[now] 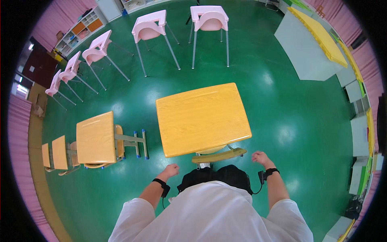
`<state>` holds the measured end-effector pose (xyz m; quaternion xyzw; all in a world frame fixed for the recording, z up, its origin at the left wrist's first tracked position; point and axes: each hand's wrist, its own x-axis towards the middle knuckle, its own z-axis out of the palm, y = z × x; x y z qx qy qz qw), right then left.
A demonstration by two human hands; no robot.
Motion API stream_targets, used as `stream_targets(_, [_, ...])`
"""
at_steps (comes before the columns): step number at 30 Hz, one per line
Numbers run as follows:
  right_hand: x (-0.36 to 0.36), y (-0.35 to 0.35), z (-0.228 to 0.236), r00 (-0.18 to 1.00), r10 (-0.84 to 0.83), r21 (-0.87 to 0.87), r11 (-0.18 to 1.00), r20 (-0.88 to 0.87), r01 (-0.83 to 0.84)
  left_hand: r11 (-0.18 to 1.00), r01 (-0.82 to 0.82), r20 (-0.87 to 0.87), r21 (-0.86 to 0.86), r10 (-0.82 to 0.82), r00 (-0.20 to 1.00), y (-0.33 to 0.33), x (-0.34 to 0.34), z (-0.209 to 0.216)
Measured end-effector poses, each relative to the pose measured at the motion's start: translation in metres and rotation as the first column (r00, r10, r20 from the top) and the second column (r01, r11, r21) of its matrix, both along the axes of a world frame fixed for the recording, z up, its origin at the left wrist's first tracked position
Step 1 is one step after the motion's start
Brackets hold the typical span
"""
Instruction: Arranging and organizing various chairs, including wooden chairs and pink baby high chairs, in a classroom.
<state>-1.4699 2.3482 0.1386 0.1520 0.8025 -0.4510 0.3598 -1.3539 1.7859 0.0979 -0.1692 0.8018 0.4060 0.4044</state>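
A student desk (203, 119) with a yellow wood top is in front of me. Its chair, with a curved wooden backrest (219, 155), is tucked under the near edge, close to my body. My left hand (172, 170) hangs in the air left of the backrest, fingers curled in and holding nothing that I can see. To the right of the backrest is my right hand (261, 157), also loosely curled, apart from both chair and desk. Each wrist wears a black strap (271, 172) with a small device and cable.
More wooden desks (95, 138) with chairs stand in a row at left. Several pink high chairs (209, 19) curve across the far side. A white cabinet with a yellow padded top (318, 34) is at far right. Low shelves (82, 30) stand far left. The floor (278, 109) is glossy green.
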Motion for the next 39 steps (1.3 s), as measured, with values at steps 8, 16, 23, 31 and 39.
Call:
stream_targets(8, [-0.109, -0.012, -0.031, 0.997, 0.075, 0.215, 0.973, 0.030, -0.080, 0.723, -0.669, 0.293, 0.175, 0.610, 0.736, 0.070, -0.011, 0.004])
stream_targets(16, [-0.153, -0.043, -0.060, 0.968, 0.243, 0.252, 0.935, 0.063, -0.251, 0.457, -0.884, 0.323, 0.099, 0.826, 0.463, 0.134, -0.025, -0.029])
stream_targets(23, [-0.103, -0.028, -0.027, 0.697, 0.367, -0.201, 0.929, 0.616, -0.311, 0.516, -0.825, 0.020, -0.231, 0.850, 0.526, 0.150, -0.032, -0.046])
stream_targets(31, [-0.059, -0.063, -0.075, 0.884, 0.249, -0.091, 0.968, 0.397, -0.232, 0.383, -0.921, 0.172, -0.070, 0.914, 0.367, 0.147, -0.002, -0.041])
stream_targets(39, [-0.033, -0.053, -0.091, 0.926, 0.089, -0.083, 0.995, 0.366, -0.063, 0.357, -0.934, 0.156, -0.004, 0.923, 0.352, 0.163, 0.007, -0.034])
